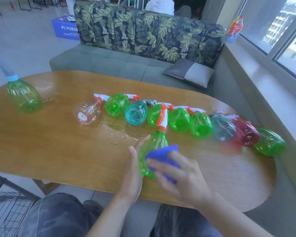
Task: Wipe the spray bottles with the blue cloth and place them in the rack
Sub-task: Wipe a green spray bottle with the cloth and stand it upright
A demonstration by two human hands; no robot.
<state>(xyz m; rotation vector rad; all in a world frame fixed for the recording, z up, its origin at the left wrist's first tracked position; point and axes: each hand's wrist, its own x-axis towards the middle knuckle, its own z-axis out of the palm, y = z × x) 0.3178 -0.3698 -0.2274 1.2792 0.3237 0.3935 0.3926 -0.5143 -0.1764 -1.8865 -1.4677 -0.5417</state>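
Two hands work over my wooden bench (58,151). Beyond them lies a row of nine spray bottles (179,119) on their sides; another green bottle (24,98) sits far off to the left. My left hand (133,170) grips the green spray bottle (154,144), nozzle pointing away. My right hand (183,177) presses the blue cloth (162,157) against its body, fingers curled over the cloth.

This looks like a living room in a home. A soft sofa (120,65) with a leafy back and a gray pillow (190,72) sits behind a wooden table (50,137), beside big windows (277,28).
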